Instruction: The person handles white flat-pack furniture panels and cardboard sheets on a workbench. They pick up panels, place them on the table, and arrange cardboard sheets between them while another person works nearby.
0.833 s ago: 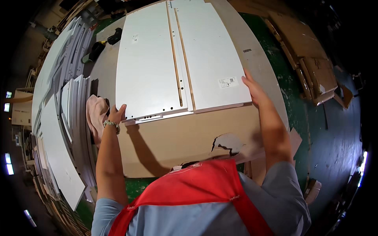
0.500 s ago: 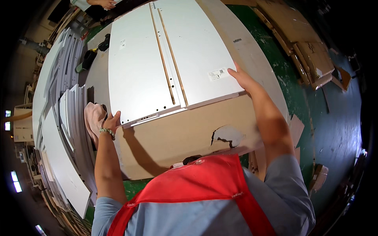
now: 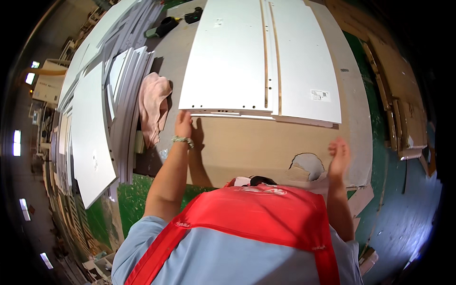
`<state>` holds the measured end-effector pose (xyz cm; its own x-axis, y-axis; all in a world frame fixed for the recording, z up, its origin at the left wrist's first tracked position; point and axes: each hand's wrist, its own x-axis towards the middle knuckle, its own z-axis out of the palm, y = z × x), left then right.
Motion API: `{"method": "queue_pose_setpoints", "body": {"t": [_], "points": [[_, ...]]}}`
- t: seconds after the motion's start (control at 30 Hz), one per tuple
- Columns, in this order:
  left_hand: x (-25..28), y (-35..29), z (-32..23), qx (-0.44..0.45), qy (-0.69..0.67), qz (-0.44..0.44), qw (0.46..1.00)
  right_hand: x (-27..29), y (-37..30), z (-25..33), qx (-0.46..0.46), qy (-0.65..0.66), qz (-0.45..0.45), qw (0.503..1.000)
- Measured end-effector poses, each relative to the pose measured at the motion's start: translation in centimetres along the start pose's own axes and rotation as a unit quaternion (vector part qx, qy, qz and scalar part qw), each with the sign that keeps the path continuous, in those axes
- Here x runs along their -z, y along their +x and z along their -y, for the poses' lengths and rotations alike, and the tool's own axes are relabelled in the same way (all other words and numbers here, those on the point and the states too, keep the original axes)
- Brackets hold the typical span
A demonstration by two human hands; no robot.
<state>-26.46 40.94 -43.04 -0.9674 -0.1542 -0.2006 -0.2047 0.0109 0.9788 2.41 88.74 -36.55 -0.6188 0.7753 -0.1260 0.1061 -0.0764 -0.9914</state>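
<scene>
Gripping nothing, your left hand (image 3: 183, 125) rests fingertips on the near corner of the white panel (image 3: 228, 61), panel flat on cardboard (image 3: 251, 147), your right hand (image 3: 339, 156) open and apart, pink cloth (image 3: 154, 107) left.

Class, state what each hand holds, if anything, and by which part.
The left hand touches the white panel at its near left corner; whether it grips is unclear. The right hand holds nothing.

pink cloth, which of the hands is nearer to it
Left. The left hand rests at the white panel's near edge, just right of the pink cloth; the right hand hovers far right.
</scene>
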Motion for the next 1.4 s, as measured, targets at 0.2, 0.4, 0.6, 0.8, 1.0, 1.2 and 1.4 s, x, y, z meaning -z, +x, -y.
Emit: {"method": "queue_pose_setpoints", "body": {"t": [0.2,0.4,0.6,0.8,1.0,1.2,1.4], "points": [[-2.2,1.6,1.0,-0.123,0.115,-0.003,0.986,-13.1,-7.2,0.3,-0.024,-0.052,0.388,0.920],[-0.3,0.6,1.4,-0.093,0.097,0.030,0.990,-22.9,-6.6,-0.9,-0.025,-0.137,0.363,0.921],[1.8,-0.8,2.0,-0.088,0.016,0.077,0.993,-15.4,-5.5,-2.4,-0.094,0.018,0.135,0.986],[0.9,0.1,2.4,-0.097,0.053,0.062,0.992,-7.4,-0.5,-0.5,-0.101,0.132,-0.018,0.986],[1.2,0.9,0.3,-0.015,0.076,0.036,0.996,-8.0,1.8,1.1,-0.131,0.190,0.035,0.972],[1.0,2.1,-2.3,0.085,0.086,0.099,0.988,-7.1,1.3,1.5,-0.131,0.123,0.046,0.983],[0.7,1.5,-3.1,0.102,0.066,0.089,0.989,-5.6,1.6,1.4,-0.142,0.076,0.081,0.984]]}}
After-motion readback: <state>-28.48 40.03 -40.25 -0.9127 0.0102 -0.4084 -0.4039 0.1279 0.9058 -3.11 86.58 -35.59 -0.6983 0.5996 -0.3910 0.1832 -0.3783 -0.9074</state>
